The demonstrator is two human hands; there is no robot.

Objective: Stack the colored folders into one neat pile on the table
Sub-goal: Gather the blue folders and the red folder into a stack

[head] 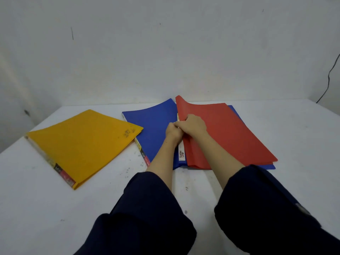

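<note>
A red folder (228,133) lies on top of a blue folder (270,166) at the right of the white table (303,129). Another blue folder (152,129) lies to its left, its far edge curling up. A yellow folder (82,144) rests apart at the left, angled. My right hand (193,125) grips the red folder's left spine edge, whose far corner bends upward. My left hand (173,133) is closed right beside it at the same edge, fingers touching the right hand. What exactly the left hand pinches is hidden.
A white spine label (181,155) shows between the blue and red covers. A grey wall rises behind the table's far edge, and a black cable (329,78) hangs at the far right. Dark sleeves (147,214) cover both forearms.
</note>
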